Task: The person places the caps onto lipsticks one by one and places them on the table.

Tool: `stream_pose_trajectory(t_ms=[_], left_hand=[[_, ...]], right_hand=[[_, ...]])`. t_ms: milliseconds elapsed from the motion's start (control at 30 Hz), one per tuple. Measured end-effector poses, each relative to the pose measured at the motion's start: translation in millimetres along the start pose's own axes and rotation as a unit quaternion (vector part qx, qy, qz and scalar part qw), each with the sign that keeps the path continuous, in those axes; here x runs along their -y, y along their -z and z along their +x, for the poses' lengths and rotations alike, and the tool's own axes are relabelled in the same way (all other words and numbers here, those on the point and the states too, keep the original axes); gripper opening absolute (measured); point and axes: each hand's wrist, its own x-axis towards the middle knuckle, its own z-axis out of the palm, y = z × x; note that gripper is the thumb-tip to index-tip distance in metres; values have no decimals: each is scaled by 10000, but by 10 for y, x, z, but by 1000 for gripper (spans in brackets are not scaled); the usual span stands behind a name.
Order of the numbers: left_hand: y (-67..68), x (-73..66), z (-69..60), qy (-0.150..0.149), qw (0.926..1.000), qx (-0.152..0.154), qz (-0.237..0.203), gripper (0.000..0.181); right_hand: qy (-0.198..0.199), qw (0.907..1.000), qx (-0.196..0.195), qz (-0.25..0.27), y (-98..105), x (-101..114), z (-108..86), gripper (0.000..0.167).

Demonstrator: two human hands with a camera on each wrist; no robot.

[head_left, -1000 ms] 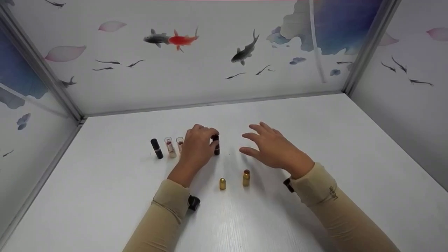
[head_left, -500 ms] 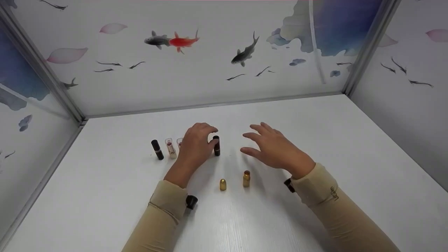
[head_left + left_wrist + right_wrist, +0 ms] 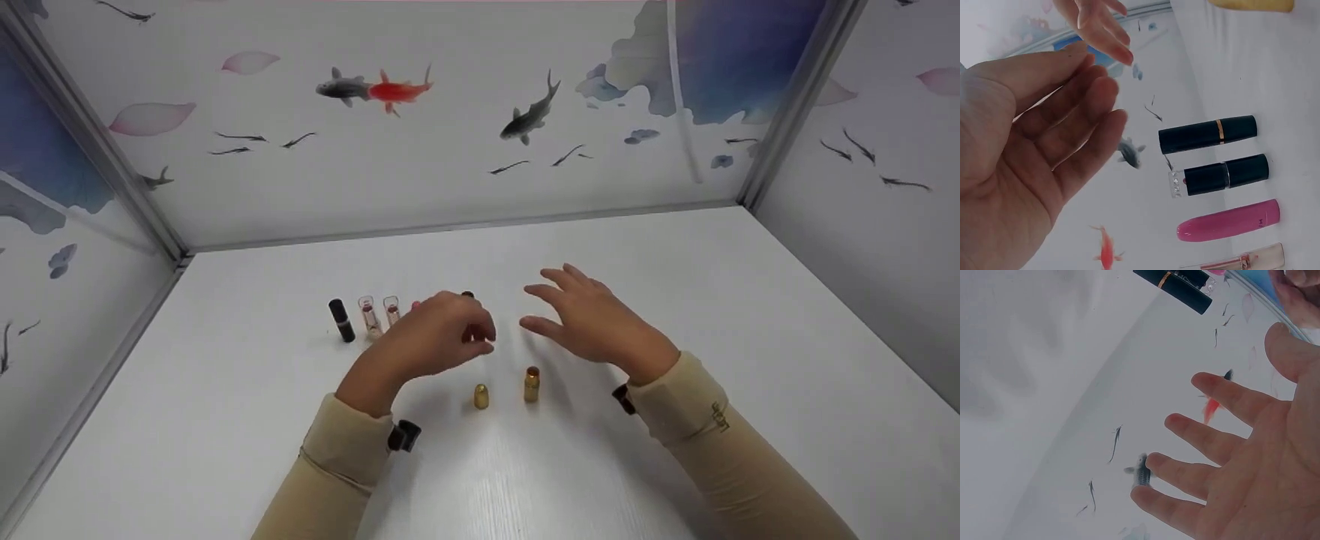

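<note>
My left hand (image 3: pixel 427 341) hovers over the table with its fingers loosely bent and nothing in them. Behind it, mostly hidden in the head view, stands a black lipstick (image 3: pixel 1207 135) with a gold band. The left wrist view shows it upright beside a black lipstick with a silver band (image 3: pixel 1227 174), a pink tube (image 3: pixel 1230 220) and a clear-capped lipstick (image 3: pixel 1266 259). Nearer the front, a gold lipstick cap (image 3: pixel 481 396) stands to the left of an uncapped gold lipstick base (image 3: pixel 532 385). My right hand (image 3: pixel 604 322) is held in the air, fingers spread, touching nothing.
At the left end of the row stand another black lipstick (image 3: pixel 341 321) and two clear-capped lipsticks, one of them a pale lipstick (image 3: pixel 370 321). The white table (image 3: pixel 675 262) meets printed wall panels (image 3: pixel 450 150) at the back and sides.
My left hand has let go of the black lipstick with the gold band and moved toward the front and slightly right. My right hand has hardly moved.
</note>
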Motion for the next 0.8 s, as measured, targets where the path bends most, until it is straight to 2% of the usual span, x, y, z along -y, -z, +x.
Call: stream_pose_trajectory(t_ms=[133,300,500,800], left_hand=[[-27,-89,-32,122,9968,789,40,17],[-135,-162,-43,405,9896,1302,455,26],[-264,-165,-3,477,9853,1524,612,20],[-339,-114,21,456,9848,1548,639,14]], right_hand=[[-32,10000,-10,-31,-2,-14,4,63],[53,10000,-28,8,2,-15,-11,62],[66,10000,-36,43,9,-13,-13,61],[71,10000,5,43,21,-2,-24,60]])
